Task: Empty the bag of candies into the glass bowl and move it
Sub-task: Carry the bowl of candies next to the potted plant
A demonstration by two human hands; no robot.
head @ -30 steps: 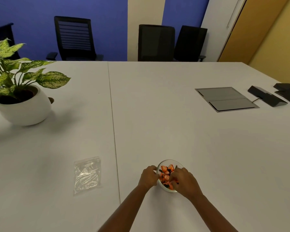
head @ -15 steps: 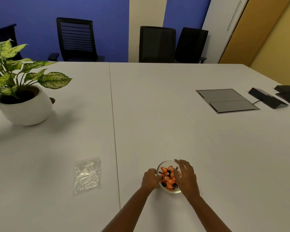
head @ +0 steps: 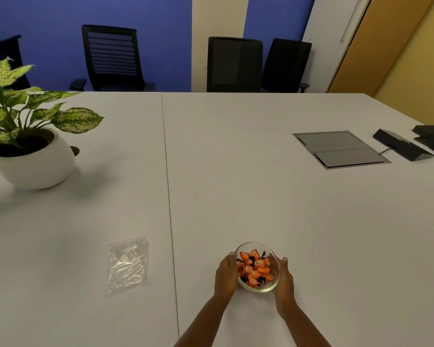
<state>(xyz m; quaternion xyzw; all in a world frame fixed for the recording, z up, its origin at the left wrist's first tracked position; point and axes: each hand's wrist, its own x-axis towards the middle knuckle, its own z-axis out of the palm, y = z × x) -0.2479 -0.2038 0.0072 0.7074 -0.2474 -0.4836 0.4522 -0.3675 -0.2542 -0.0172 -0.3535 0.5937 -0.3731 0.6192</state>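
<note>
Now, in the head view, your left hand (head: 226, 276) and right hand (head: 285, 280) cup the glass bowl (head: 259, 288) of candies (head: 254, 268) near you, right of the emptied bag (head: 127, 265). Glass: stiff, slick, breakable; I'd hold the sides low.

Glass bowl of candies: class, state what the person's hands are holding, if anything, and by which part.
Both hands hold the glass bowl by its sides: the left hand on its left wall, the right hand on its right wall.
</note>
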